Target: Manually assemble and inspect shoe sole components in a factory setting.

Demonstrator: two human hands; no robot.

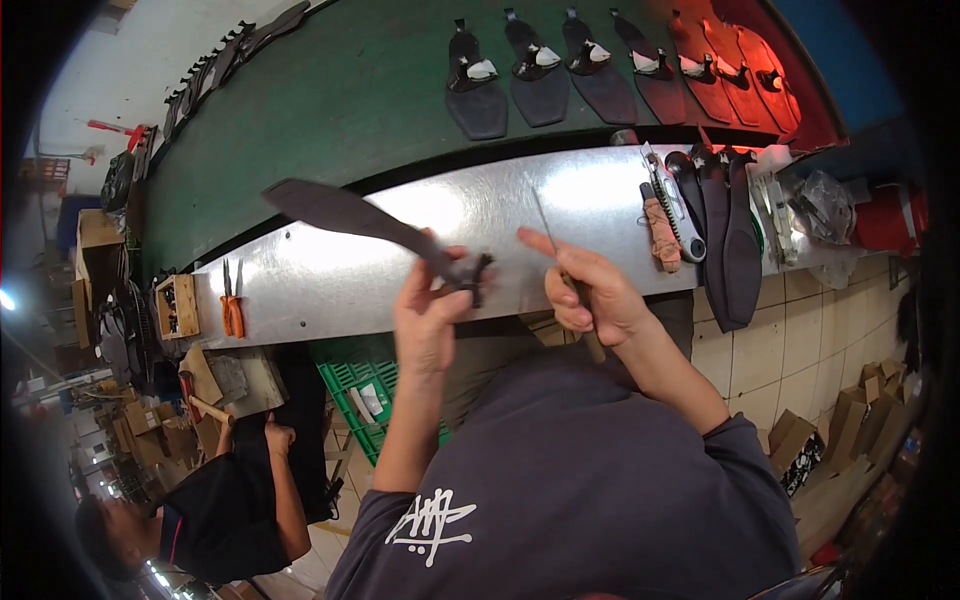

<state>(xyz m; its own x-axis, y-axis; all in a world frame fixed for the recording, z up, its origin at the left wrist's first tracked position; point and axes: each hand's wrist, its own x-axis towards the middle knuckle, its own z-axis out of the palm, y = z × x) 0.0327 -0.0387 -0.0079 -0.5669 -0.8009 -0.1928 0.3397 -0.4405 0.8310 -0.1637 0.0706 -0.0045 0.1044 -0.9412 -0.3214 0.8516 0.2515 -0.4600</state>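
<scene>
My left hand (430, 318) grips a dark, sole-shaped piece (340, 212) by its narrow end. The wide end points away to the left, over the metal ledge (350, 295). A small black strap or tab sticks out by my fingers. In my right hand (612, 300) is a thin, slightly blurred metal tool (597, 347), its slim shaft pointing up and its handle below my fingers. The index finger stretches toward the left. The tool and the sole piece are apart. I cannot tell the tool's exact kind.
Sole pieces with straps (475, 100) line the green surface (350, 110), some under red light. On the ledge lie orange-handled pliers (233, 315), a utility knife (680, 215) and stacked soles (740, 240). A green crate (350, 378) stands below. Left, a co-worker (225, 510) holds a hammer (210, 410).
</scene>
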